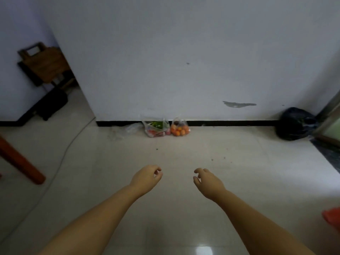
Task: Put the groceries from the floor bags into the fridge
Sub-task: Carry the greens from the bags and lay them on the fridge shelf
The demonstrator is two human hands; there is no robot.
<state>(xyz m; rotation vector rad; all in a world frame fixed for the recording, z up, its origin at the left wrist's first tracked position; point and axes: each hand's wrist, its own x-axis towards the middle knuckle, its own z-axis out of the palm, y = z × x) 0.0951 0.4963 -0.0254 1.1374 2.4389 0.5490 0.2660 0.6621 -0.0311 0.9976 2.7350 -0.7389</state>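
Two clear bags, veg bag (156,128) and orange bag (180,128), sit touching against the wall (184,52); left hand (146,178) and right hand (207,182) hover well short, fingers loosely curled, empty; best approach and take each by its gathered top.

A pale wall (184,52) stood at the far side, a black skirting strip (230,123) along its foot; glossy light tiles (184,148) covered the floor; far left, a wooden chair (44,65) — blurred; far right, a black sack (296,124); a white cable (60,161) trailed left.
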